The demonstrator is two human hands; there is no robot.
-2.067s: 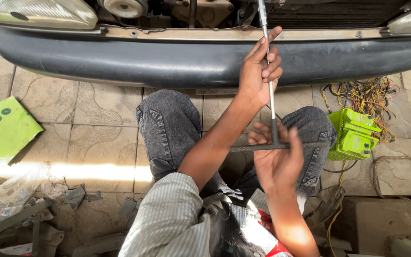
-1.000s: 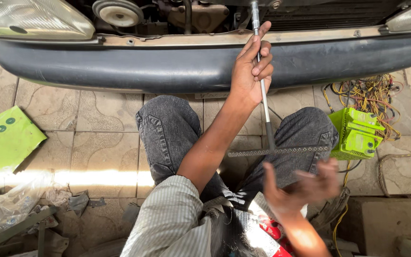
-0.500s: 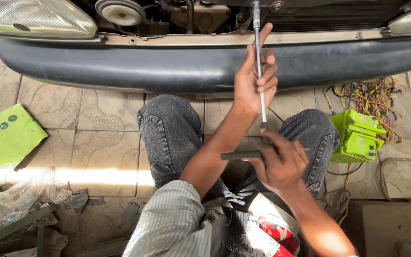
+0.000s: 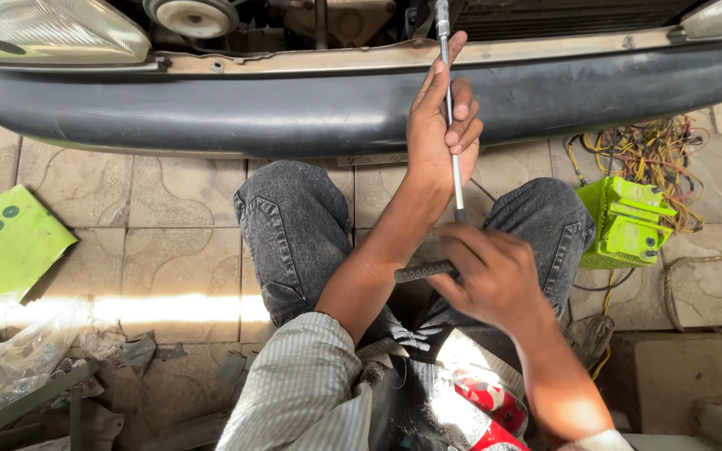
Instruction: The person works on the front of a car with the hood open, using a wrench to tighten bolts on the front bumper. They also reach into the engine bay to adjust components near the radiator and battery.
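A long T-handle wrench [image 4: 454,159] reaches from my lap up into the engine bay above a dark car bumper [image 4: 211,104]. My left hand [image 4: 440,125] is wrapped around the thin steel shaft near the bumper's top edge. My right hand [image 4: 490,276] grips the dark knurled cross handle [image 4: 419,271] at the shaft's lower end, above my knees in grey jeans. The wrench's tip is hidden among engine parts.
A headlight [image 4: 43,33] and a pulley [image 4: 190,15] show at the top left. A green box [image 4: 628,221] with tangled wires [image 4: 653,154] lies on the tiled floor at right. A green card [image 4: 2,246] and a crumpled plastic bag [image 4: 10,359] lie at left.
My right hand let go of the cross handle, swung away to the lower right, then came back and gripped it again. My left hand has stayed on the shaft.
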